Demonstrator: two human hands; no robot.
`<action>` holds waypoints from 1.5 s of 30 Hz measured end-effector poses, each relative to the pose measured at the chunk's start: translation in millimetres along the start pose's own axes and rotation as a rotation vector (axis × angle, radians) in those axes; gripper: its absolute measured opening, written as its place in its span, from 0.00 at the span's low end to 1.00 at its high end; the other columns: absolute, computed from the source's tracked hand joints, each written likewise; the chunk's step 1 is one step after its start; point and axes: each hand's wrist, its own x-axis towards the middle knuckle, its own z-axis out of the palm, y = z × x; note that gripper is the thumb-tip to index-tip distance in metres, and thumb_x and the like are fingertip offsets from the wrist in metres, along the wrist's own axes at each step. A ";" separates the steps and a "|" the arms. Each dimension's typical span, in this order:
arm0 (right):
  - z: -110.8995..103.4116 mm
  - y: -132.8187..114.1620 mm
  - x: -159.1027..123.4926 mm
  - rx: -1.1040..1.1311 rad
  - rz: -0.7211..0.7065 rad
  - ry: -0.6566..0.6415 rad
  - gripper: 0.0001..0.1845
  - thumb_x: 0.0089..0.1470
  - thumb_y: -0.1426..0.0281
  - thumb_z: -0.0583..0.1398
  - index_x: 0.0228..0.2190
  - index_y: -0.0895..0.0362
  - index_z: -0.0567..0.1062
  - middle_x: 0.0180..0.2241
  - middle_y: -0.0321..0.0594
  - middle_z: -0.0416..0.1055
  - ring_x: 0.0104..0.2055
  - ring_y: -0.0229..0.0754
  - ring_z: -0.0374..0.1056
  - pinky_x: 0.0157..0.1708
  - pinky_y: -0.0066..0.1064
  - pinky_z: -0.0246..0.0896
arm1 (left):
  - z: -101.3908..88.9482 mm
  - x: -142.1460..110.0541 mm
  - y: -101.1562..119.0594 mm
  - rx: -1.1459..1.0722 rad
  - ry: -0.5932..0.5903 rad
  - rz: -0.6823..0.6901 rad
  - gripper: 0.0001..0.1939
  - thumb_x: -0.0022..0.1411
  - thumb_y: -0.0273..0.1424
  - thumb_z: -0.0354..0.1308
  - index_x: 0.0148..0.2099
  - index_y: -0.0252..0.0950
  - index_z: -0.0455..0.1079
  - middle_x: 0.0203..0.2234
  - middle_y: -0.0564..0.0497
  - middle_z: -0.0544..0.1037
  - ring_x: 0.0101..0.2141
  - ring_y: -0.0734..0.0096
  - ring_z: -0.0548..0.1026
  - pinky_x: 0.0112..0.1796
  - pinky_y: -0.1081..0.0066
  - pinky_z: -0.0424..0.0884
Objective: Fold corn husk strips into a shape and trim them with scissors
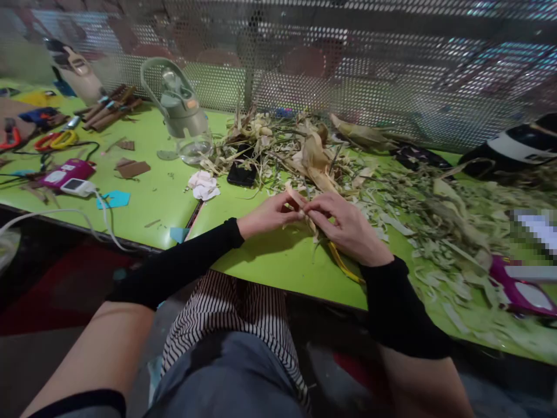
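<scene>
Green tabletop (pixel 270 264), hands (pixel 272 213) (pixel 350 226) together, pinching husk (pixel 295 195)

The left hand (pixel 270 213) and right hand (pixel 348 223) are held close together, fingertips (pixel 310 207) pinched; the forearms (pixel 183 264) are angled inward behind them.

The lime-green desk (pixel 261 268) has a dark seam (pixel 194 215) running in from its near edge; dry husks (pixel 314 157) lie heaped toward its far edge; shavings (pixel 441 238) litter its right side; a clear bottle (pixel 188 125) stands left of the heap; a black phone (pixel 242 176) and crumpled tissue (pixel 204 185) lie between; brown sticks (pixel 111 111) lie toward the far edge at left.
</scene>
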 end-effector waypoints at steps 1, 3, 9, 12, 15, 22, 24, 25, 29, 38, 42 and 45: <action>0.2 -0.4 0.0 0.015 0.020 0.023 0.08 0.65 0.68 0.59 0.36 0.53 0.78 0.36 0.44 0.77 0.38 0.48 0.73 0.40 0.42 0.69 | 1.1 -0.6 -0.1 -0.004 -0.009 0.008 0.08 0.65 0.26 0.64 0.46 0.32 0.70 0.38 0.50 0.74 0.36 0.75 0.72 0.43 0.67 0.72; 2.0 0.1 0.0 0.079 0.073 0.079 0.04 0.63 0.69 0.60 0.38 0.53 0.76 0.35 0.41 0.76 0.34 0.45 0.71 0.35 0.38 0.67 | 3.4 -1.6 0.2 -0.023 -0.023 0.026 0.09 0.67 0.29 0.64 0.45 0.33 0.68 0.36 0.52 0.73 0.35 0.75 0.72 0.42 0.67 0.72; 7.0 -0.4 0.6 0.238 0.100 0.094 0.03 0.62 0.67 0.62 0.39 0.52 0.74 0.34 0.37 0.74 0.31 0.40 0.69 0.32 0.33 0.65 | 4.3 -0.8 1.4 -0.068 0.012 0.053 0.08 0.66 0.25 0.64 0.45 0.33 0.68 0.37 0.51 0.75 0.36 0.75 0.76 0.41 0.68 0.72; 7.4 -2.6 1.2 0.208 0.119 0.177 0.09 0.63 0.64 0.62 0.44 0.52 0.74 0.44 0.42 0.75 0.35 0.41 0.72 0.35 0.35 0.69 | 2.6 -0.6 4.7 -0.106 0.047 0.025 0.07 0.67 0.25 0.63 0.46 0.34 0.68 0.34 0.53 0.75 0.34 0.75 0.77 0.41 0.68 0.73; 5.9 0.0 0.9 0.154 0.268 0.361 0.17 0.61 0.55 0.66 0.45 0.52 0.74 0.47 0.45 0.74 0.35 0.42 0.71 0.33 0.37 0.70 | 3.2 -1.3 9.8 -0.160 0.106 0.005 0.12 0.67 0.23 0.62 0.51 0.34 0.67 0.32 0.56 0.75 0.33 0.76 0.79 0.40 0.70 0.72; 12.6 1.2 2.9 0.393 0.440 0.064 0.28 0.58 0.40 0.63 0.35 0.53 0.77 0.33 0.40 0.77 0.34 0.46 0.74 0.37 0.41 0.73 | 9.2 -2.4 16.5 -0.188 0.142 -0.032 0.15 0.67 0.21 0.62 0.52 0.35 0.64 0.27 0.59 0.74 0.32 0.77 0.79 0.36 0.73 0.70; 16.3 -3.1 3.5 0.571 0.442 0.052 0.28 0.54 0.42 0.68 0.42 0.52 0.77 0.36 0.40 0.79 0.37 0.47 0.77 0.41 0.43 0.76 | 10.8 -2.7 16.5 -0.161 0.109 -0.092 0.15 0.66 0.21 0.63 0.51 0.35 0.63 0.25 0.61 0.72 0.27 0.79 0.75 0.34 0.73 0.69; 17.5 -5.3 3.5 0.636 0.447 0.036 0.29 0.51 0.44 0.71 0.44 0.51 0.77 0.37 0.40 0.80 0.39 0.47 0.78 0.43 0.43 0.76 | 11.5 -3.1 16.6 -0.147 0.105 -0.112 0.15 0.66 0.20 0.63 0.50 0.35 0.62 0.23 0.62 0.70 0.25 0.80 0.72 0.33 0.73 0.68; 17.8 -9.5 3.0 0.741 0.457 -0.017 0.26 0.46 0.50 0.75 0.40 0.50 0.76 0.37 0.37 0.78 0.40 0.45 0.77 0.44 0.41 0.76 | 12.7 -6.1 18.3 -0.096 0.107 -0.102 0.16 0.65 0.19 0.62 0.49 0.35 0.60 0.21 0.65 0.67 0.22 0.83 0.67 0.30 0.75 0.65; 14.7 -4.4 2.0 0.679 0.409 0.195 0.27 0.51 0.44 0.71 0.41 0.50 0.73 0.31 0.33 0.71 0.31 0.40 0.69 0.30 0.32 0.67 | 2.5 -14.6 19.3 0.037 -0.111 -0.120 0.31 0.63 0.23 0.65 0.65 0.33 0.56 0.27 0.60 0.72 0.27 0.78 0.71 0.33 0.72 0.66; 16.8 -8.5 -0.6 0.523 0.351 0.111 0.25 0.64 0.42 0.59 0.44 0.50 0.76 0.42 0.41 0.78 0.41 0.46 0.74 0.40 0.37 0.72 | 2.2 -13.4 21.3 0.071 -0.113 0.009 0.26 0.66 0.31 0.65 0.62 0.34 0.61 0.42 0.46 0.78 0.42 0.68 0.77 0.43 0.67 0.72; 21.6 -11.1 -1.4 0.445 0.361 0.131 0.23 0.68 0.45 0.55 0.44 0.51 0.77 0.43 0.41 0.79 0.39 0.45 0.74 0.40 0.38 0.72 | 4.6 -11.9 23.0 0.114 -0.052 0.107 0.19 0.71 0.35 0.60 0.60 0.36 0.65 0.44 0.45 0.78 0.45 0.68 0.77 0.48 0.66 0.73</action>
